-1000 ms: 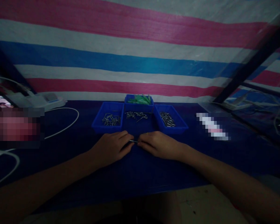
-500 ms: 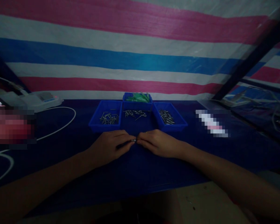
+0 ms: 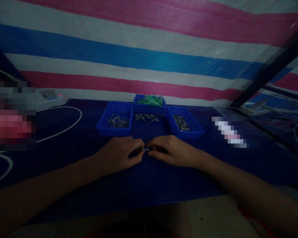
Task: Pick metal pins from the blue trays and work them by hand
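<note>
Left hand (image 3: 124,152): thumb and forefinger pinched together at the tips, with hold of one slim metal piece (image 3: 146,149); remaining fingers curled.

Right hand (image 3: 172,150): thumb and forefinger slightly parted at the tips, facing the left across a narrow gap; the piece's free end points towards them. I cannot tell from my end whether they touch it.

Metal piece, one: roughly level, between the two sets of fingertips, above the near half of the blue table (image 3: 164,185). Its finer shape is too small and dark for me to read.

Left bin (image 3: 114,132), blue: holds scattered metal pieces (image 3: 119,122).

Right bin (image 3: 193,129), blue: holds a denser heap of similar pieces (image 3: 180,123).

Rear bin (image 3: 151,108), blue: green packets (image 3: 152,100) inside, heaped to the rim.

Loose pieces (image 3: 149,118), several: lying on the table just before the rear bin, between the other two.

White device (image 3: 52,96), one: far left, small display, red light. Beside it I log a white cable (image 3: 81,115), looped on the tabletop.

Striped sheet (image 3: 149,59): pink, white and blue, hung behind everything.
</note>
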Motion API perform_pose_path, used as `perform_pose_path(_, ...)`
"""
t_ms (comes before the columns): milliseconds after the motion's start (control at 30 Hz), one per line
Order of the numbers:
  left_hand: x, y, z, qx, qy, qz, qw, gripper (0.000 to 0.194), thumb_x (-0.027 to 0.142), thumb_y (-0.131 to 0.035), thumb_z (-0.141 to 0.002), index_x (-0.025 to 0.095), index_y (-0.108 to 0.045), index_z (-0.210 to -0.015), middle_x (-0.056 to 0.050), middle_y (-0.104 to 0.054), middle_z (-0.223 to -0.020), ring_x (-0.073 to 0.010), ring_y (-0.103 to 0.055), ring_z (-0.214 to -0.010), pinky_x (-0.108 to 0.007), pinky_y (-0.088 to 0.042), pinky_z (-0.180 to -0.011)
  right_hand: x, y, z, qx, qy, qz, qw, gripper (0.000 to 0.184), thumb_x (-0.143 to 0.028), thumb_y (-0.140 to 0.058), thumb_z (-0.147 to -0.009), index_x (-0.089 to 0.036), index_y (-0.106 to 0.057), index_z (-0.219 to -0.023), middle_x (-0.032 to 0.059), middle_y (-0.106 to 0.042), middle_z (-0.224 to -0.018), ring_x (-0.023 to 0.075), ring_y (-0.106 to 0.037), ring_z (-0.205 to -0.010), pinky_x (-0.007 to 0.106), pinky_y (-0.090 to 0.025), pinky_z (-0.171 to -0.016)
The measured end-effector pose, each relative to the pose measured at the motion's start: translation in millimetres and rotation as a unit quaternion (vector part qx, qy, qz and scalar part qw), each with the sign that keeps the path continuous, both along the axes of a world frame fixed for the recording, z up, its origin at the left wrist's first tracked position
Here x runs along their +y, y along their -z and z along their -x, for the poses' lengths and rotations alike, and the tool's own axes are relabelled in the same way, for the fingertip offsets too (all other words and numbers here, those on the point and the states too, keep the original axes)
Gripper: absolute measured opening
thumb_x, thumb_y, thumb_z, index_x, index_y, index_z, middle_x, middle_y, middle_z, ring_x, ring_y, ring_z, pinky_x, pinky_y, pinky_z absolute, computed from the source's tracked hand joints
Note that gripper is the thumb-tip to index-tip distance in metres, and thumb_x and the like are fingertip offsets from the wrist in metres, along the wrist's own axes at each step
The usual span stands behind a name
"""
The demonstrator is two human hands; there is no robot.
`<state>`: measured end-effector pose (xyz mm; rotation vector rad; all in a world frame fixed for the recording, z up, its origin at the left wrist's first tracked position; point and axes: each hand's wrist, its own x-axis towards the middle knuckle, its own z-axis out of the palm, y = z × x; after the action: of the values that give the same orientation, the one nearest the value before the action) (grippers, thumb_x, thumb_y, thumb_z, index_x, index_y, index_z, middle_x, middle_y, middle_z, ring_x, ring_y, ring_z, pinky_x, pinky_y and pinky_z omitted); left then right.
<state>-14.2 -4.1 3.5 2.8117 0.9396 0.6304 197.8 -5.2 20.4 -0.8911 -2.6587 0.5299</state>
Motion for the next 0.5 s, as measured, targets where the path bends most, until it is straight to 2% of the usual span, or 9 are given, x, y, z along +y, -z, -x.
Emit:
perform_pose_path(267,3.1,3.3,0.1,0.051,-0.008,-0.035,0.998,0.018,0.030,-0.044,-0.087,0.019,-0.057,-0.085,0.001,-0.061,-0.074,-0.0119,-0.058,-0.070,-0.022,-0.039,-0.060,0.2,-1.0,1.1,-0.031,-0.004,-0.013,0.999,0.022,-0.024,-0.038,-0.091,-0.013,-0.055,-0.081,0.0024,-0.056,-0.073,0.0098,-0.052,-0.065,0.022,-0.040,-0.063)
perform_pose_path(500,2.1,-2.3,1.5,0.036,-0.032,-0.026,0.998,0.017,0.025,-0.043,-0.085,0.018,-0.058,-0.081,0.001,-0.061,-0.072,-0.0110,-0.057,-0.065,-0.022,-0.040,-0.058,0.1,-4.9,-3.0,-0.047,0.042,-0.076,0.995,0.023,-0.027,-0.038,-0.091,-0.013,-0.057,-0.088,0.0049,-0.058,-0.079,0.0129,-0.054,-0.074,0.026,-0.041,-0.070)
